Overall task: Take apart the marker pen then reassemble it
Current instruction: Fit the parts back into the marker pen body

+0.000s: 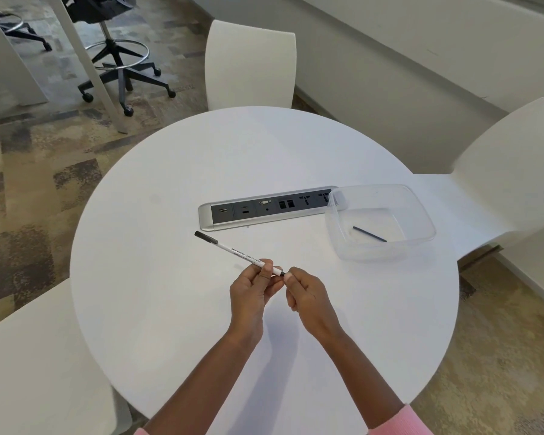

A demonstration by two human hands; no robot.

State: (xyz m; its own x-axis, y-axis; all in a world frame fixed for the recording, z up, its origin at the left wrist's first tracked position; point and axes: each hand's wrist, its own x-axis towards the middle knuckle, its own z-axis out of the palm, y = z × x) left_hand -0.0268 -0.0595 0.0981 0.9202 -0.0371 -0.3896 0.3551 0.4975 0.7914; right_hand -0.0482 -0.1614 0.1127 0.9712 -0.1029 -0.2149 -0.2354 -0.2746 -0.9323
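A slim white marker pen [237,253] with black print and a black cap at its far left end is held above the round white table [170,309]. My left hand [253,290] grips the barrel near its right end. My right hand [305,293] pinches the small black end piece [282,273] that sticks out of the barrel there. A thin dark rod [369,234], apparently an inner part of a pen, lies in the clear plastic container [390,254] at the right.
A silver and grey power and data socket strip [264,208] is set into the table behind the pen, its right end under the container. White chairs [248,64] stand around the table; a black swivel stool [120,58] is at the far left.
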